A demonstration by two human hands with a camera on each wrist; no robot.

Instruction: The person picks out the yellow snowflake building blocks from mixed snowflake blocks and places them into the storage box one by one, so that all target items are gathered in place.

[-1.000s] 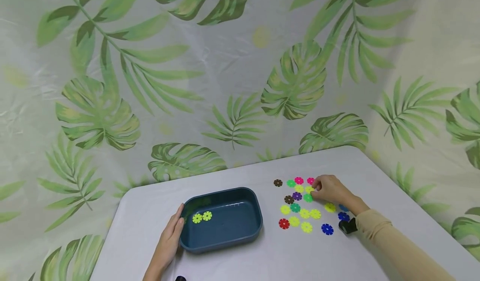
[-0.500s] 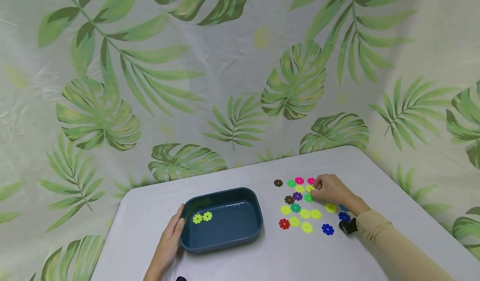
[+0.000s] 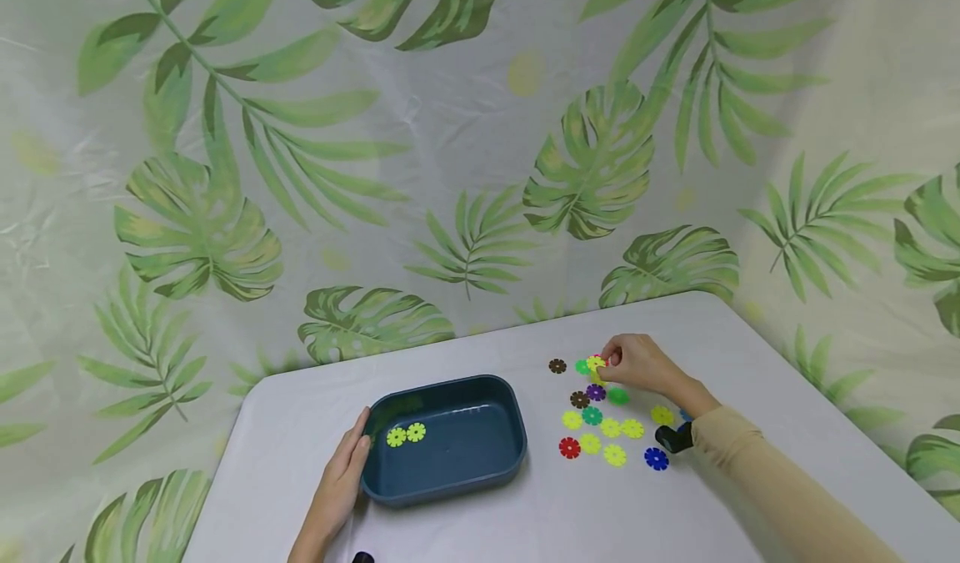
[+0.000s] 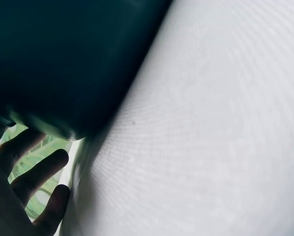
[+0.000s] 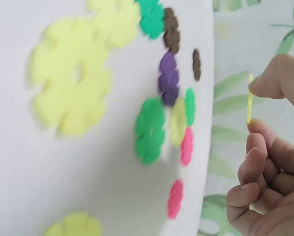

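My right hand (image 3: 643,366) pinches a yellow snowflake disc (image 5: 250,98) between thumb and finger, seen edge-on in the right wrist view. It hovers above the scattered discs at the table's right. Near it lie a purple snowflake disc (image 3: 596,392), a green one (image 3: 618,396) and a dark brown one (image 3: 557,366). A dark blue plastic basin (image 3: 450,490) stands left of them, with two yellow discs (image 3: 406,435) inside. Against the basin's left side rests my left hand (image 3: 339,475), its fingers (image 4: 41,172) fairly straight and spread in the left wrist view.
Several more discs lie toward the front: yellow ones (image 3: 615,455), a red one (image 3: 570,448) and a blue one (image 3: 656,459). A white cloth covers the table (image 3: 300,413). Behind it hangs a leaf-patterned curtain (image 3: 450,171).
My right hand has lifted a yellow disc off the table and moved it left and slightly farther back. The left hand and basin stay put.
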